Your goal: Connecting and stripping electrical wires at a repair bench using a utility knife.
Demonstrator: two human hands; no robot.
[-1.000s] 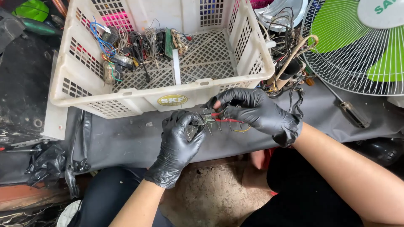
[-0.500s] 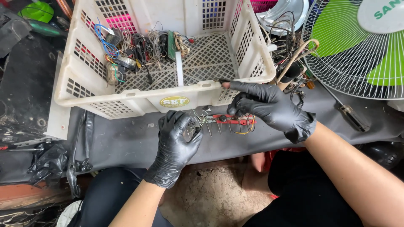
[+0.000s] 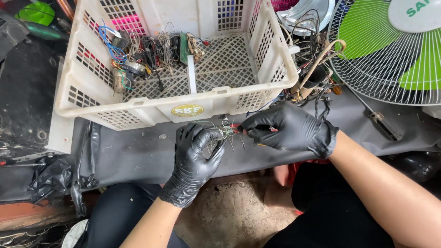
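1. Left hand (image 3: pixel 195 158), black glove: fingers curled tight around a bundle of thin wires (image 3: pixel 223 133); the part inside the fist hidden, so its shape not readable.
2. Right hand (image 3: pixel 287 130), black glove: fingertips pinched shut on a small red-handled tool (image 3: pixel 235 129) at the wire ends; most of the tool covered by the fingers, kind unclear.
3. Wires: fine, springy, green and pale strands fanning out between the two hands, just in front of the crate (image 3: pixel 138 108) and above the grey mat (image 3: pixel 133 156).
4. Crate: white plastic, perforated lattice walls and floor, oval label on the front rim; far side cut off at the top edge.
5. Inside the crate: tangle of scrap parts (image 3: pixel 142 53) against the left and back, a green circuit board (image 3: pixel 183 48) standing on edge, a white strip (image 3: pixel 191 80) lying flat; individual pieces hard to separate.
6. Fan (image 3: pixel 390 50): round wire grille, green blades, cropped at the right and top edges.
7. Cable heap (image 3: pixel 312 73) between crate and fan: dark leads and a tan tube, partly behind the right hand.
8. Screwdriver (image 3: pixel 379 121): dark handle, lying on the mat under the fan.
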